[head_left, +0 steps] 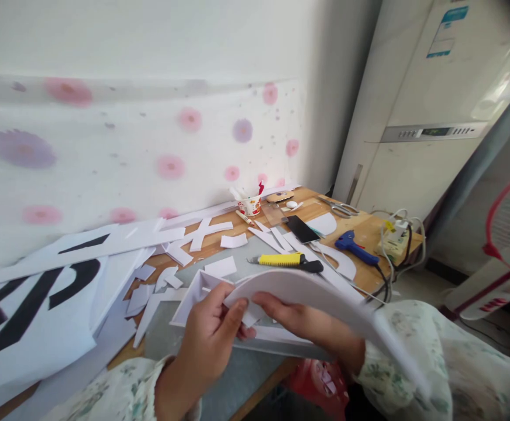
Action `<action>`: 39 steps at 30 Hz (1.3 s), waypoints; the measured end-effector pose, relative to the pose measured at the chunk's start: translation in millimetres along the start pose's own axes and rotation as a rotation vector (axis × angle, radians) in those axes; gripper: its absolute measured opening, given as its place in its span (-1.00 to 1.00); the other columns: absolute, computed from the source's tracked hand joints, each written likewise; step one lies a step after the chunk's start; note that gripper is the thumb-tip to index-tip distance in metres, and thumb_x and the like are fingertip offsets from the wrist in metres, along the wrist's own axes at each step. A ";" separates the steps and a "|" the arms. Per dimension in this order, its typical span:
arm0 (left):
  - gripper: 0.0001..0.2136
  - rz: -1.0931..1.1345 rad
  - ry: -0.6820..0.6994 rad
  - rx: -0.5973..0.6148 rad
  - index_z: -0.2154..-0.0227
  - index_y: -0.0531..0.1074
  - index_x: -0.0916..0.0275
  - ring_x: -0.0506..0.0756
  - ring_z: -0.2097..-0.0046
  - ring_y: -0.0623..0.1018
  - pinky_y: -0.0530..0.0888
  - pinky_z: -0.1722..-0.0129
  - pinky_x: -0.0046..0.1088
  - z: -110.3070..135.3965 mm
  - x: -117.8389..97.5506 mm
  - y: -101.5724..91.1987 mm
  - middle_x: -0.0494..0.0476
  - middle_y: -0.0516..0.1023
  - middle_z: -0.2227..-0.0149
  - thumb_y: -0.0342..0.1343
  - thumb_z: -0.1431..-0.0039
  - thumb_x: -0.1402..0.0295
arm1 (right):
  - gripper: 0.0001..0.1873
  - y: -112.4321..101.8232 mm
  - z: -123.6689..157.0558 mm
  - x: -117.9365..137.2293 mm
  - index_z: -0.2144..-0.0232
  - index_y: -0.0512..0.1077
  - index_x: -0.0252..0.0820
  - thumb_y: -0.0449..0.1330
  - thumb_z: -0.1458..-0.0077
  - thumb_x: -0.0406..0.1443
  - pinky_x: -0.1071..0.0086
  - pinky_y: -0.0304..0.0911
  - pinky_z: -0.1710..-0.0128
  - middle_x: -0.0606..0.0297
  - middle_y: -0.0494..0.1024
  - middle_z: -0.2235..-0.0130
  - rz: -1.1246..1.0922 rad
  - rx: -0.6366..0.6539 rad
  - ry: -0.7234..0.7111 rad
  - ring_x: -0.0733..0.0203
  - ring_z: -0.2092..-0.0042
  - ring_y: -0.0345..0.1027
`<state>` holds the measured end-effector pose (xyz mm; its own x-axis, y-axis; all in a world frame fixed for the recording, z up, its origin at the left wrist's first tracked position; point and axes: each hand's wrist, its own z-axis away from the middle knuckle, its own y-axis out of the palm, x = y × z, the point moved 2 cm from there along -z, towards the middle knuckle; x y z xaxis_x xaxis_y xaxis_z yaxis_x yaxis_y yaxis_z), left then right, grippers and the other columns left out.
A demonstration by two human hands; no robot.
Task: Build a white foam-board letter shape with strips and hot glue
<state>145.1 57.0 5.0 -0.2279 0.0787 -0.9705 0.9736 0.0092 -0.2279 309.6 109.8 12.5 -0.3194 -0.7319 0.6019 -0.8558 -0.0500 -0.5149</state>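
Note:
Both of my hands grip one curved white foam board piece [316,298] above the near edge of the table. My left hand [209,339] pinches its left end, thumb on top and fingers closed beneath. My right hand [301,321] grips it from below with fingers curled, and the strip arcs over my right wrist toward my floral sleeve. Under the hands lies a white angular foam frame [193,295] on a grey cutting mat [237,374]. A yellow utility knife [285,261] rests just beyond the hands.
White offcuts [202,234] and sheets printed with black strokes [31,304] cover the wooden table's left side. A phone [303,229], blue glue gun [354,247], scissors [343,207], paper cup [250,204] and power strip [393,242] lie at the back right. A red fan [507,234] stands at the right.

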 end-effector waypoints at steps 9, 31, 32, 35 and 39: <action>-0.63 -0.004 -0.032 0.005 0.41 0.36 0.20 0.08 0.57 0.54 0.44 0.58 -0.48 0.3 -0.2 2.7 0.01 0.50 0.62 0.10 -0.10 -0.06 | -0.73 0.3 3.4 1.2 0.43 0.44 -0.11 0.05 -0.26 -0.18 0.38 0.26 0.47 0.33 0.51 0.52 0.170 0.069 -0.208 0.24 0.50 0.37; -0.77 -0.335 0.068 -0.178 0.54 0.29 0.18 0.01 0.67 0.46 0.29 0.63 -0.55 -2.4 -8.9 -3.5 -0.14 0.34 0.72 0.02 -0.13 0.17 | -0.61 -49.4 -17.3 -42.8 0.64 0.31 -0.15 0.24 -0.02 -0.04 0.41 0.15 0.55 0.36 0.31 0.63 -0.086 -0.355 0.305 0.27 0.56 0.20; -0.77 -0.365 0.093 -0.159 0.54 0.28 0.17 0.02 0.67 0.48 0.30 0.63 -0.55 -1.9 -7.3 -2.6 -0.13 0.34 0.72 0.02 -0.13 0.17 | -0.63 -48.4 -18.2 -43.2 0.66 0.31 -0.15 0.29 0.04 -0.08 0.40 0.15 0.51 0.35 0.31 0.62 -0.061 -0.348 0.292 0.26 0.52 0.21; -0.76 -0.406 0.104 -0.145 0.56 0.25 0.16 0.03 0.66 0.49 0.32 0.63 -0.54 -3.8 -4.1 -4.7 -0.12 0.37 0.72 0.01 -0.12 0.16 | -0.66 -50.2 -21.7 -46.1 0.64 0.36 -0.18 0.29 0.05 -0.09 0.40 0.11 0.46 0.33 0.34 0.59 -0.029 -0.328 0.289 0.26 0.48 0.21; -0.74 -0.431 0.107 -0.186 0.55 0.24 0.15 0.03 0.67 0.47 0.35 0.61 -0.54 -9.5 -6.8 -13.5 -0.12 0.38 0.74 -0.02 -0.15 0.14 | -0.55 -65.5 -27.9 -51.2 0.49 0.47 -0.22 0.15 -0.07 0.05 0.43 0.10 0.53 0.34 0.37 0.58 -0.100 -0.225 0.336 0.28 0.52 0.20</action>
<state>133.6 65.8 15.4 -0.6182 0.1305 -0.7751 0.7782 0.2406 -0.5801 370.7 169.4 32.5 -0.3131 -0.4670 0.8270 -0.9451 0.0673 -0.3198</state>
